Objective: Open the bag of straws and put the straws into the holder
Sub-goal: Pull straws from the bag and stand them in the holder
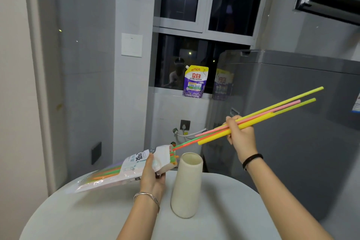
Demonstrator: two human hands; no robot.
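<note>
Grey tiled laundry corner, grey washing machine (292,122) at right, round white desk (87,220) in front. Clear bag of straws (116,171) tilted above the desk's left, open mouth just beside the rim of the cream ribbed holder (187,187) standing upright on the desk; yellow, pink and green straws (272,111) slant up to the right above the holder, lower ends near the bag mouth. Left hand (153,175) grips the bag near its mouth, right hand (242,134) is clenched round those straws, purple detergent pouch (195,82) on the sill (171,94) behind
</note>
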